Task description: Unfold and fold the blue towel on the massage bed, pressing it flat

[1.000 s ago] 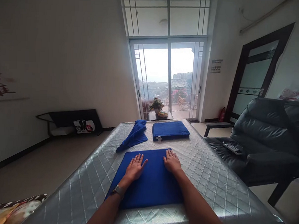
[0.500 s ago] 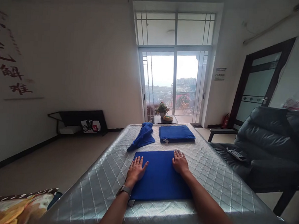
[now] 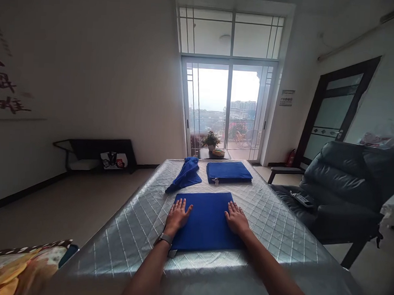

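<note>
A folded blue towel (image 3: 204, 226) lies flat in front of me on a silver quilted table cover (image 3: 131, 231). My left hand (image 3: 177, 217) rests flat on its left edge, fingers stretched forward. On the right edge my right hand (image 3: 237, 218) lies palm down, fingers also stretched out. Beyond it sits a second folded blue cloth (image 3: 230, 172), thicker, with a white tag at its near left corner. Left of that is a crumpled blue cloth (image 3: 185, 175).
A dark armchair (image 3: 339, 184) with a remote-like device on its seat stands at the right. Past the table's far end, a small stand (image 3: 201, 154) holds a potted plant (image 3: 211, 140). Patterned bedding (image 3: 31, 266) lies at the lower left.
My right hand has shifted slightly toward me along the towel's right edge. My left hand stays on the left edge. The view has turned a little to the right.
</note>
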Demonstrator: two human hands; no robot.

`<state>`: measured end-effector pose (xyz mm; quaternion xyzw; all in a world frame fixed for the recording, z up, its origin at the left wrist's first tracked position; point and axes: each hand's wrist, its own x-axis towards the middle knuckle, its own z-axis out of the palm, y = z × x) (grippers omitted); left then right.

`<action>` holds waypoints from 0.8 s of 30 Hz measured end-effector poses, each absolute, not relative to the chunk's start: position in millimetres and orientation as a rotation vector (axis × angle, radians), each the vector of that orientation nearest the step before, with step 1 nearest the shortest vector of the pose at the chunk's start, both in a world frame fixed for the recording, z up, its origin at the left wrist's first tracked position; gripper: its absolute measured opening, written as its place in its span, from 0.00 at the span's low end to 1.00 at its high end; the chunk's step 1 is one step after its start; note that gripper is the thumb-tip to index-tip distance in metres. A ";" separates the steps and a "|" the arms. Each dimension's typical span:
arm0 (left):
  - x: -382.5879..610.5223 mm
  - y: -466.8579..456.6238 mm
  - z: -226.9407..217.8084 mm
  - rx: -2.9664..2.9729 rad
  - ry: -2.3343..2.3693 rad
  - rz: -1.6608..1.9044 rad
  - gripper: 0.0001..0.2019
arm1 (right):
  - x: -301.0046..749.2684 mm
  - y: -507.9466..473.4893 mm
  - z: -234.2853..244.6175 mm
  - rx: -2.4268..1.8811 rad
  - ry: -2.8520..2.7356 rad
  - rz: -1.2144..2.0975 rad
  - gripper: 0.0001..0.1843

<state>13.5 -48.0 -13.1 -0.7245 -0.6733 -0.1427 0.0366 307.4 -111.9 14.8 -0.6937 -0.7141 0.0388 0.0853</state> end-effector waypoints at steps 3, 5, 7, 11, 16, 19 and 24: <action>12.3 -52.4 -7.1 -2.186 -2.047 -0.513 0.37 | 305.9 -112.7 16.8 -2.038 -2.136 0.073 0.36; 14.3 -56.4 -1.7 -2.172 -2.009 -0.562 0.35 | 305.8 -113.3 17.5 -1.987 -2.167 0.055 0.35; 23.2 -60.5 3.4 -2.191 -1.964 -0.593 0.33 | 306.4 -113.4 17.0 -1.935 -2.204 0.064 0.34; 72.9 -69.6 7.6 -2.381 -1.813 -0.572 0.33 | 308.7 -111.1 14.3 -1.900 -2.225 0.115 0.34; 156.6 -87.2 2.0 -2.682 -1.546 -0.490 0.32 | 312.8 -109.4 11.6 -1.882 -2.249 0.137 0.33; 179.0 -97.0 -0.1 -2.748 -1.526 -0.450 0.34 | 314.4 -110.4 11.1 -1.872 -2.261 0.146 0.33; 158.7 -101.0 1.7 -2.751 -1.616 -0.364 0.38 | 313.0 -111.9 13.6 -1.877 -2.238 0.160 0.33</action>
